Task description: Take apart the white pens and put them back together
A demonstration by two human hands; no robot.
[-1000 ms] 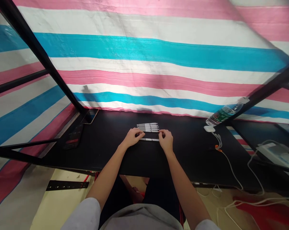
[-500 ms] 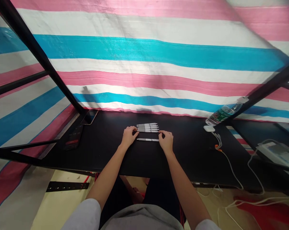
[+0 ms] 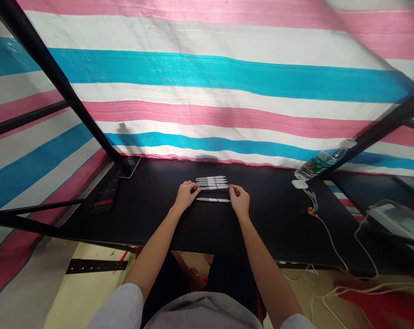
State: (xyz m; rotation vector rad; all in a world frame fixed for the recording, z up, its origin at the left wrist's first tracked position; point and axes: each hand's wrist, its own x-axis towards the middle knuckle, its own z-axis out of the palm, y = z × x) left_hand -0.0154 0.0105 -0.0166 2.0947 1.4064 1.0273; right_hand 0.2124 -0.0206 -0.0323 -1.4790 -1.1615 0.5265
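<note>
Several white pens (image 3: 211, 179) lie side by side on the black table, all pointing left to right. At the near side of the row is one pen (image 3: 214, 188), pinched at its left end by the fingertips of my left hand (image 3: 186, 193). The fingertips of my right hand (image 3: 240, 199) are closed at that pen's right end. Another single pen (image 3: 213, 199) rests by itself nearer to me, between my hands and apart from the row.
Two phones, one dark phone (image 3: 104, 196) and one farther phone (image 3: 129, 167), lie at the left. A plastic bottle (image 3: 321, 163) leans near the right frame post, beside a white charger (image 3: 299, 184) with cables. A striped sheet (image 3: 207, 109) hangs behind the black table (image 3: 268, 219).
The pen between my hands has shifted slightly right and toward me, off the row's line. My hands moved slightly right with it. The single near pen barely differs.
</note>
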